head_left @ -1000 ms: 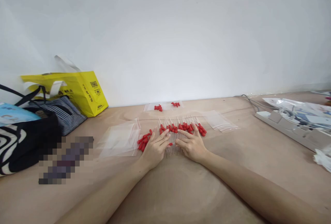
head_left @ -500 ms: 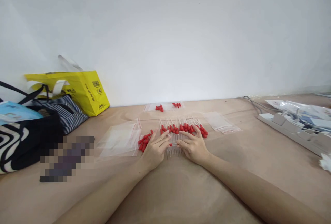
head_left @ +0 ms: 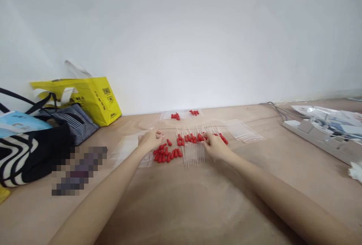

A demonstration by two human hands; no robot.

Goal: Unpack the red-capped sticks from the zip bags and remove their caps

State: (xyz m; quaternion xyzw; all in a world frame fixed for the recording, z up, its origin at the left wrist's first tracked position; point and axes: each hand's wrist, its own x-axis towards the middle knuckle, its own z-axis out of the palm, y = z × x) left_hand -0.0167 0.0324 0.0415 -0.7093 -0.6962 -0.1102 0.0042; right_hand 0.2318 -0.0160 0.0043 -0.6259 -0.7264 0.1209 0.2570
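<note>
My left hand is over the left-hand clear zip bag, fingers curled with tips close together; whether anything small is between them I cannot make out. Just right of it lies a heap of loose red rubber bulbs. My right hand is closed at the row of droppers, thumb and forefinger pinched beside their red bulbs; what they grip is hidden. Thin clear tubes lie side by side in front, between the hands. More bulbed tubes point toward the wall behind them.
Toward the wall lies another clear bag with red bulbs on it. A zip bag lies right of the droppers. A white power strip with cables is at the right. A yellow bag and a black-and-white bag stand left.
My hands were together over the tubes with a red-bulbed dropper between them. They have parted: left moved back left, uncovering loose bulbs, and right shifted slightly right and farther away.
</note>
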